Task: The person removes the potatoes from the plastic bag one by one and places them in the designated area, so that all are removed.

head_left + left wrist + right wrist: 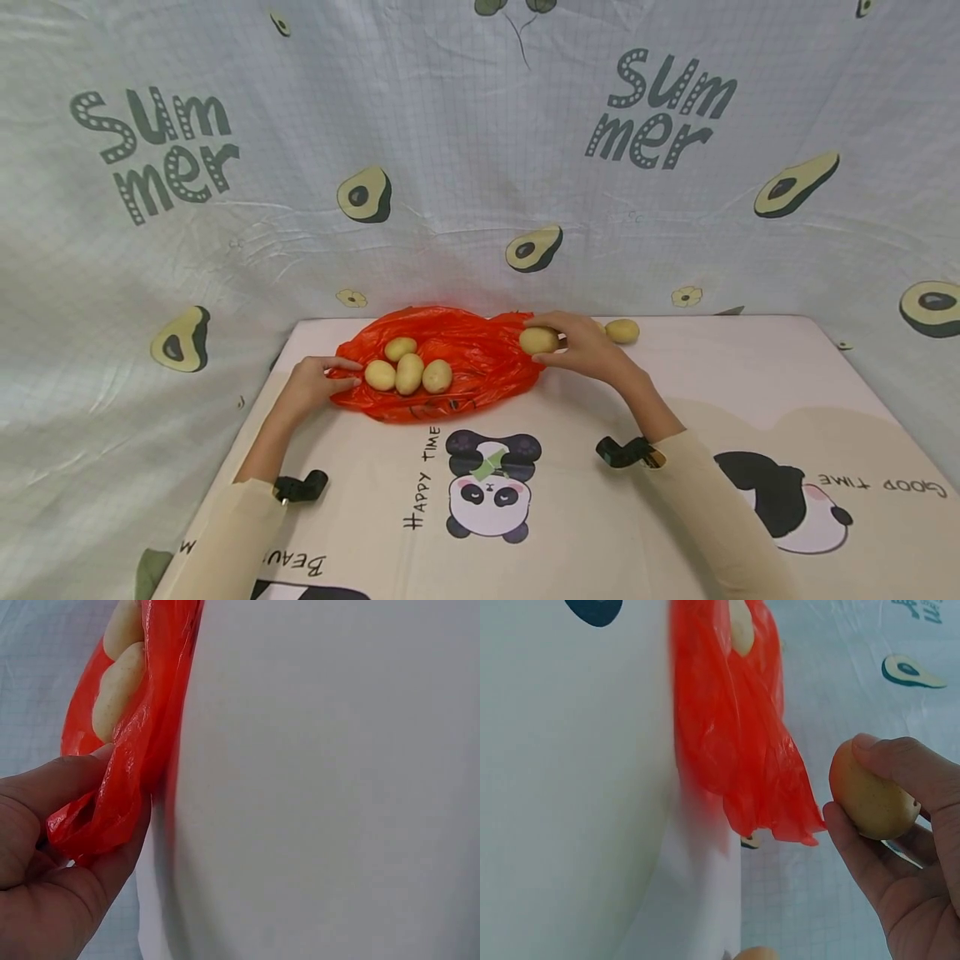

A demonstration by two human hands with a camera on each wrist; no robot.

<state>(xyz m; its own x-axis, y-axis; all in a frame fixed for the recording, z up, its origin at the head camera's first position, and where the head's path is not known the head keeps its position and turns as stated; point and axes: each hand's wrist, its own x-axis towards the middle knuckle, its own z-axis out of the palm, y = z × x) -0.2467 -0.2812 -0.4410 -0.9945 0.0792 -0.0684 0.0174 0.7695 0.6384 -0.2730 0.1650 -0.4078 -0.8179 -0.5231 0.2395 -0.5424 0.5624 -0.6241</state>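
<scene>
A red plastic bag (480, 367) lies spread near the table's far edge, with several potatoes (408, 373) grouped on its left part. My left hand (311, 385) grips the bag's left end; in the left wrist view the thumb and fingers pinch the bunched red plastic (112, 817) below two potatoes (118, 690). At the bag's right end, my right hand (573, 346) holds one potato (538, 340) between thumb and fingers. The right wrist view shows that potato (874, 791) beside the bag's loose right edge (772, 802).
Right of my right hand, a potato (622, 331) sits at the back of the table, another partly hidden beside it. A patterned cloth (465, 167) hangs behind the table (600, 517). Panda prints (491, 487) mark the tabletop. Each wrist wears a black camera mount (302, 486).
</scene>
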